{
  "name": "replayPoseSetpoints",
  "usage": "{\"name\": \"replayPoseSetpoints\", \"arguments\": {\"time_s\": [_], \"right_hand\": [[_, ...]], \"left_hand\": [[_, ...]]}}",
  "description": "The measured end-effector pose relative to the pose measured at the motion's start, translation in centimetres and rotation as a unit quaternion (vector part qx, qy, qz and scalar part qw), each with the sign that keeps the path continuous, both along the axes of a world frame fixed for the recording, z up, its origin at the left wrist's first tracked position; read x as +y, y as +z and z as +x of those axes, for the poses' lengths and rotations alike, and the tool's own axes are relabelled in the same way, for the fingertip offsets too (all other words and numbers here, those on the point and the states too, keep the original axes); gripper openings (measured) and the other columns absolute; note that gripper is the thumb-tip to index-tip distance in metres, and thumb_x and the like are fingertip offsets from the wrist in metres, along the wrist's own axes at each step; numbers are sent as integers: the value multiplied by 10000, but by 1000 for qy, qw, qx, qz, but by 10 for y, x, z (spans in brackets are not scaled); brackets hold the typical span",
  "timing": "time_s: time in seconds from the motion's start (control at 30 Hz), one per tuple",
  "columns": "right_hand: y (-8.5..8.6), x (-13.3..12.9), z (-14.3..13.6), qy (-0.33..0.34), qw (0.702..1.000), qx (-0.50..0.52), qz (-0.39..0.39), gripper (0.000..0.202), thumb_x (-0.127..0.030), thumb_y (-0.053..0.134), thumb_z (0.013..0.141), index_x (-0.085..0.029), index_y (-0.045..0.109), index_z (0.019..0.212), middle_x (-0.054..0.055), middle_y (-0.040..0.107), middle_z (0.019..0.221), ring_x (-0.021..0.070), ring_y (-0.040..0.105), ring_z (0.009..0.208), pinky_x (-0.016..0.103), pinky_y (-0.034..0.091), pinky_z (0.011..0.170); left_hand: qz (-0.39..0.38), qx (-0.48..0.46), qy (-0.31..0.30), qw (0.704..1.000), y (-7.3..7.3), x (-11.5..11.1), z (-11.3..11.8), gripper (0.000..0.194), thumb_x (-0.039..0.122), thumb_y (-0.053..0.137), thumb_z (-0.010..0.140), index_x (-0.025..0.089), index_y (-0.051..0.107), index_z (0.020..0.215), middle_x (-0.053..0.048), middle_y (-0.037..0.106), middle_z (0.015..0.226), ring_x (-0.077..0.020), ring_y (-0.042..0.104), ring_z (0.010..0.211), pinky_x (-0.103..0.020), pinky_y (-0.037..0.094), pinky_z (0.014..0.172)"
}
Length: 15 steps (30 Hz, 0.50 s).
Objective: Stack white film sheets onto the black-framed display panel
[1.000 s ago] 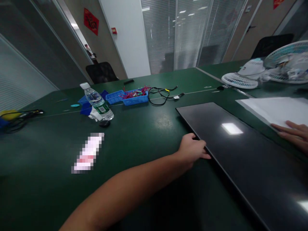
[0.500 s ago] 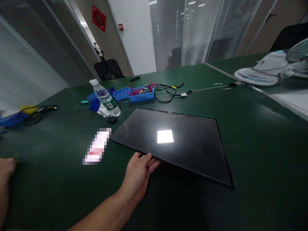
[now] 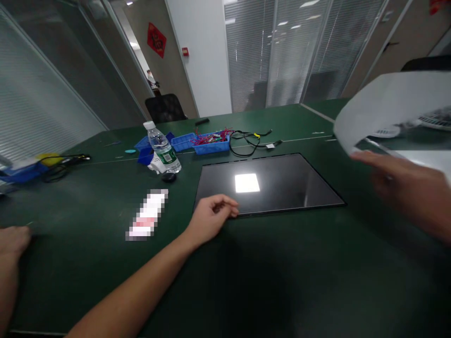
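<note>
A flat black display panel [image 3: 282,180] with a glossy face lies on the green table [image 3: 246,281] and reflects a bright ceiling light. My left hand [image 3: 213,213] rests at its near left edge, fingers loosely curled with a gap inside and nothing held. At the right, my right hand [image 3: 408,188], smeared by motion, grips a thin white sheet [image 3: 394,101] by its near corner. The sheet is raised and bent, and partly covers the white fans behind it.
Another person's hand [image 3: 14,241] rests at the left edge. Left of the panel are a blurred-out pale strip [image 3: 148,215], a black mouse [image 3: 169,177] and a water bottle [image 3: 164,149]. Behind it are a blue tray [image 3: 211,148] of red wires and black cables [image 3: 246,143].
The panel, earlier tilted up in my left hand, now lies flat on the table and is let go. My right hand has come into view at the right with the white sheet lifted.
</note>
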State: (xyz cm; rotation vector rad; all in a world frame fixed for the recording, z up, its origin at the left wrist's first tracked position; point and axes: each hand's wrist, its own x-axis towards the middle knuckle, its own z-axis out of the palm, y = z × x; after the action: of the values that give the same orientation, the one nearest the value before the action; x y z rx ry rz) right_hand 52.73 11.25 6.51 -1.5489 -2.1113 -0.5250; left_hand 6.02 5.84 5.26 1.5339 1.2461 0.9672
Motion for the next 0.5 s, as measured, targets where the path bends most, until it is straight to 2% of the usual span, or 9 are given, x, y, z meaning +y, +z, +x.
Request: {"name": "replayPoseSetpoints", "arguments": {"time_s": [0.07,0.1,0.17,0.23,0.33,0.43,0.5], "right_hand": [[-7,2,-50,111,993,-25,-4,507,-227,434,1052,-290,582,1533,69,544,1552,270,601,1315,414,553,957],[-12,3,-73,139,989,-44,-11,525,-182,440,1034,-302,595,1521,65,509,1583,280,605,1309,433,554,987],[-27,7,-112,178,982,-65,-18,519,-146,491,997,-325,658,1455,82,513,1575,302,631,1263,477,565,989],[-44,9,-137,212,974,-66,-38,496,-123,497,988,-314,702,1397,93,561,1526,296,622,1285,498,559,1025],[-63,8,-153,244,965,-54,-80,407,-188,491,1031,-280,728,1349,78,654,1413,257,630,1284,482,556,1058],[-67,3,-156,247,963,-39,-105,361,-300,505,1060,-279,736,1337,60,672,1390,251,634,1280,482,553,1066],[-64,-2,-156,248,961,-36,-113,358,-323,507,1063,-291,739,1334,50,671,1394,251,631,1280,485,547,1070]], "left_hand": [[124,118,121,978,-3,20,-24,237,355,593,941,177,743,988,-64,790,951,-225,734,942,-390,551,979],[151,164,166,961,-7,29,-37,271,366,561,957,182,745,1031,-64,794,1013,-234,729,989,-401,538,1015],[175,242,216,930,-17,42,-61,377,398,496,990,178,733,1182,-85,769,1219,-263,696,1152,-422,496,1093],[161,287,217,919,-29,48,-80,504,457,439,1019,140,683,1325,-126,700,1393,-291,630,1309,-443,434,1169],[103,244,199,944,-41,48,-94,682,551,257,1074,94,619,1426,-151,660,1461,-270,579,1399,-437,376,1224],[83,179,175,965,-42,46,-93,771,591,140,1084,99,613,1443,-131,650,1481,-244,547,1441,-415,335,1254],[74,179,171,966,-40,46,-90,737,610,219,1074,117,604,1463,-122,603,1536,-255,510,1476,-416,312,1268]]}}
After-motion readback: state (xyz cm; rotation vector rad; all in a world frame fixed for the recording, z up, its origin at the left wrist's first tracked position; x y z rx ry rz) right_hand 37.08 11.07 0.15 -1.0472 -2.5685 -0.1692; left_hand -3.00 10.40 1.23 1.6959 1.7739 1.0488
